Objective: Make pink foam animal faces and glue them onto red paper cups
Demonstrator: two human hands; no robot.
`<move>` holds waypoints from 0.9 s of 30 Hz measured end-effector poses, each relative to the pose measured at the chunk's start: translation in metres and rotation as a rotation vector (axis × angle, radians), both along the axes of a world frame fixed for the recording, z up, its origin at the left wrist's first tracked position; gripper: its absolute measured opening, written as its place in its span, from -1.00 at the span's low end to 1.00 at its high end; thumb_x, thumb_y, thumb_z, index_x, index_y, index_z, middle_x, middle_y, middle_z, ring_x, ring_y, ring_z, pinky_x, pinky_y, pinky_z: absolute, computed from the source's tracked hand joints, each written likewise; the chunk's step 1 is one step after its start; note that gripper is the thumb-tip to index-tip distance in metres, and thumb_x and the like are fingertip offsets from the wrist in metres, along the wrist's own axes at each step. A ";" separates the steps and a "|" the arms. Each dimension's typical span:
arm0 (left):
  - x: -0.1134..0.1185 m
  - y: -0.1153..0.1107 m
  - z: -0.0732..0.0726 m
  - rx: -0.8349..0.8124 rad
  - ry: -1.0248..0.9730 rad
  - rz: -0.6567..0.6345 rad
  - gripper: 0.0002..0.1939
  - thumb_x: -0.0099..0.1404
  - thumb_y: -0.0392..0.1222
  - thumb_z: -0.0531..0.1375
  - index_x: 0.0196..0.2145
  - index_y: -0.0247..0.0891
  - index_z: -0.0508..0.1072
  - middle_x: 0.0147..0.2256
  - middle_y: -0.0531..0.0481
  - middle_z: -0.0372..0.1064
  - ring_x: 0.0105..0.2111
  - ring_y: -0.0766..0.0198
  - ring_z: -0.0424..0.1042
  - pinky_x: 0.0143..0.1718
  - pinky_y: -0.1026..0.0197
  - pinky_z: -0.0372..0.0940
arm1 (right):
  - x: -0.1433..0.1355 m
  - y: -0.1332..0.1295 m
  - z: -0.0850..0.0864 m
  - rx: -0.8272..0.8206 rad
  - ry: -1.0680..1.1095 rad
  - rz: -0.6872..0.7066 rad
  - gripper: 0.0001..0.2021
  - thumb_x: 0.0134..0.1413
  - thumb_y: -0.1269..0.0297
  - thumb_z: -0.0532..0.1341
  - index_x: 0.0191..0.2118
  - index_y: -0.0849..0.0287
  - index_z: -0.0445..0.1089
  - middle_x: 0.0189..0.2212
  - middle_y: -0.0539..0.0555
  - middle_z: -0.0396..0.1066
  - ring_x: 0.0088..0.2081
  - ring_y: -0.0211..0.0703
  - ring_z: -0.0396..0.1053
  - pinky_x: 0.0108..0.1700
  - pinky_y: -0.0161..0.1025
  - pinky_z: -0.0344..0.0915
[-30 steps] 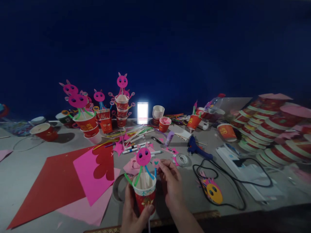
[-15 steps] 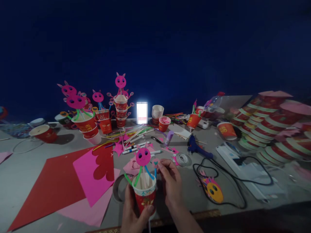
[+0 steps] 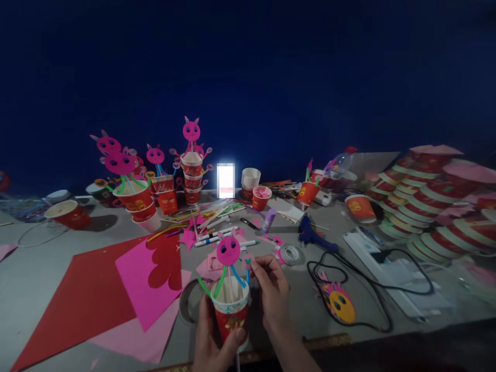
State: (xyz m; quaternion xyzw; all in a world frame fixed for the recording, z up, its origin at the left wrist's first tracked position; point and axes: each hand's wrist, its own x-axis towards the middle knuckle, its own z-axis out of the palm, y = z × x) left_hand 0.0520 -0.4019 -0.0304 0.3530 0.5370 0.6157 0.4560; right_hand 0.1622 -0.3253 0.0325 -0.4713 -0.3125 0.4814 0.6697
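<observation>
A red paper cup with a pale patterned rim is upright in my left hand, whose fingers and thumb wrap round its sides. From the cup rises a pink round face with ears, on a white stick, flanked by green and blue pipe cleaners. My right hand pinches a small pink paper piece with a teal heart between thumb and fingertips, at the top of a blue pipe cleaner on the cup's right side.
Red and pink paper sheets lie at the left. Behind are markers, a glue stick and decorated cups. To the right are a tape roll, a blue glue gun, a black cable, a yellow face and stacked cups.
The view has shifted very slightly. Both hands keep their holds, and the right fingertips and the heart piece have moved down a little.
</observation>
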 end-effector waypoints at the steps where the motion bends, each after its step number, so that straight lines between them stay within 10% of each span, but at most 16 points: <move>1: 0.000 0.000 -0.001 -0.003 0.006 0.001 -0.10 0.03 0.14 0.38 0.22 -0.25 0.16 0.19 -0.28 0.28 0.20 -0.16 0.27 0.20 -0.03 0.21 | 0.000 -0.001 0.000 -0.005 0.004 0.007 -0.81 -0.06 0.16 0.42 -0.42 0.12 0.45 -0.50 -0.05 0.42 -0.42 -0.21 0.33 -0.33 -0.31 0.25; 27: -0.003 0.001 0.005 -0.008 -0.029 -0.027 -0.08 0.00 0.16 0.40 0.21 -0.24 0.18 0.19 -0.28 0.30 0.21 -0.18 0.27 0.19 -0.03 0.23 | -0.001 0.003 0.005 0.001 0.003 0.070 -0.68 -0.10 0.11 0.46 -0.22 0.09 0.46 -0.44 -0.05 0.38 -0.41 -0.21 0.33 -0.33 -0.30 0.30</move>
